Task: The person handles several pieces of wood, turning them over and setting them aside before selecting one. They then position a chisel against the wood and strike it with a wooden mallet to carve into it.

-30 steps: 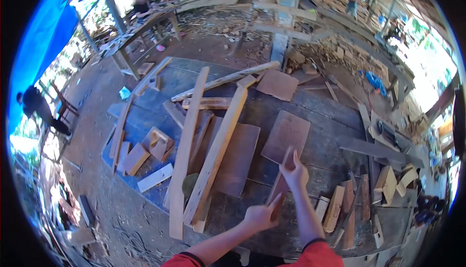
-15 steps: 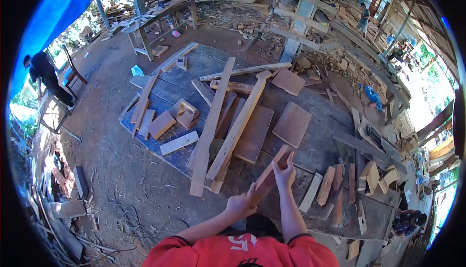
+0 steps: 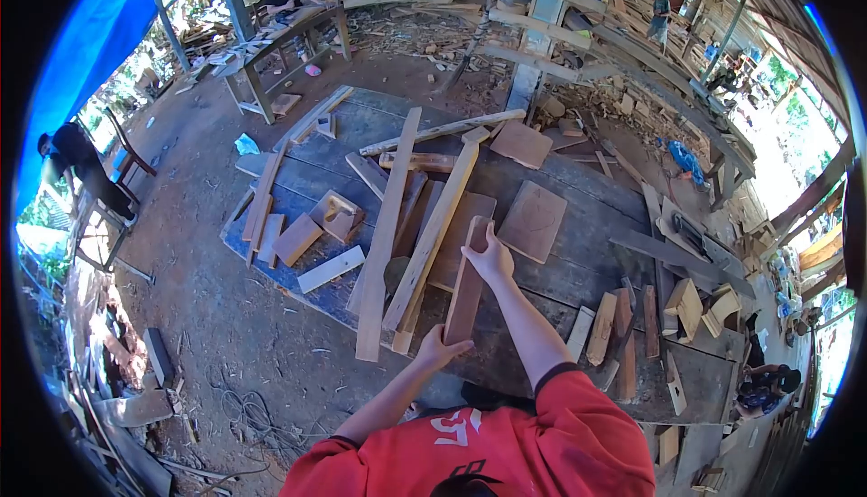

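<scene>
A reddish-brown wooden board (image 3: 467, 294) is held in both hands over the near side of the dark work table (image 3: 578, 185). My left hand (image 3: 441, 349) grips its lower end, thumb across the face. Near the upper end, my right hand (image 3: 490, 257) is closed round the right edge. Just left of the board lie a long pale beam (image 3: 437, 231) and a long flat plank (image 3: 388, 235). Partly covered by the held board is a wide brown panel (image 3: 449, 267). Another squarish panel (image 3: 534, 221) rests to the right of my right hand.
Short wood offcuts (image 3: 601, 327) stand in a row at the table's right, near curved blocks (image 3: 720, 307). On the left are a hollowed block (image 3: 338, 215) and a white strip (image 3: 331, 269). People work at a far bench (image 3: 271, 41); another person (image 3: 86, 167) bends at the left.
Both hands have moved the board left and away from my body, turning it more upright in view, so it now overlaps the wide panel. The camera view has shifted slightly.
</scene>
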Available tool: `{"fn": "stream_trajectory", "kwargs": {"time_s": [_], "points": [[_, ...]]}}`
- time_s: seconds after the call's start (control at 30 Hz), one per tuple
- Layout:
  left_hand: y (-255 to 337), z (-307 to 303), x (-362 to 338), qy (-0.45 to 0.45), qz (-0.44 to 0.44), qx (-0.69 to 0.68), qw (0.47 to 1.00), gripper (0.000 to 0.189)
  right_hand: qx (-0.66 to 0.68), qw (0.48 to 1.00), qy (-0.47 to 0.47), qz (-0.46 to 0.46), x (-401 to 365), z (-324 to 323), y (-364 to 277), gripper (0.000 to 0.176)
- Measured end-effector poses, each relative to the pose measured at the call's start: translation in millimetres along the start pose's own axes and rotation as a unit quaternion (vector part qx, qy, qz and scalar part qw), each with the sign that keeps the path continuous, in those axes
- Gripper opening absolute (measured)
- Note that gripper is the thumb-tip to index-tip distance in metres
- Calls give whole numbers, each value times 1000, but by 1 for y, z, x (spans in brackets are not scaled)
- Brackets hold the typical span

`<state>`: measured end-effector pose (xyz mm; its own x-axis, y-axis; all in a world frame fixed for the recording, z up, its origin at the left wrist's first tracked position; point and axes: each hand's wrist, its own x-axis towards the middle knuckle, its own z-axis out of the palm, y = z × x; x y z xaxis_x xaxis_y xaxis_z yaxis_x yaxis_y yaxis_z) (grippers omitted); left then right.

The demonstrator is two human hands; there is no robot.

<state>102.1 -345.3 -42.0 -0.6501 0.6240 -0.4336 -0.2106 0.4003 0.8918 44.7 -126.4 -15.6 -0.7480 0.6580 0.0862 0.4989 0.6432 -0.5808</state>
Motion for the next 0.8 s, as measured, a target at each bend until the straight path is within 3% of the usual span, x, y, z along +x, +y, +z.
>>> {"fn": "stream_trajectory", "kwargs": {"time_s": [0.1,0.23,0.3,0.43,0.47,0.53,0.57,0.63,0.67,0.73,0.8], "points": [[-6,-1,8,-24,-17,-78,997,56,-44,996,-74,27,10,6,-3,97],[-5,-6,11,-19,5,-138,990,54,-39,997,-62,24,13,11,4,97],[-3,-9,14,-18,-21,-149,988,54,64,993,-98,28,13,13,11,97],[-12,-12,23,-17,-41,-141,989,54,117,978,-163,57,-11,-1,16,96],[-14,-10,25,-20,-41,-138,989,54,118,978,-160,59,-20,7,23,96],[-16,-3,27,-38,-56,-152,986,48,109,994,-20,-19,-40,51,58,94],[-15,0,28,-42,-55,-147,987,48,111,994,-15,-15,-47,74,75,94],[-14,11,27,-52,-55,-112,991,61,351,928,-96,85,-60,95,88,83],[-14,17,27,-59,-59,-106,991,61,353,926,-92,93,-65,89,91,83],[-12,28,30,-65,-79,-78,992,63,439,836,-240,227,-77,29,56,71],[-15,33,36,-91,-92,-63,990,64,453,839,-201,225,-77,35,61,64]]}}
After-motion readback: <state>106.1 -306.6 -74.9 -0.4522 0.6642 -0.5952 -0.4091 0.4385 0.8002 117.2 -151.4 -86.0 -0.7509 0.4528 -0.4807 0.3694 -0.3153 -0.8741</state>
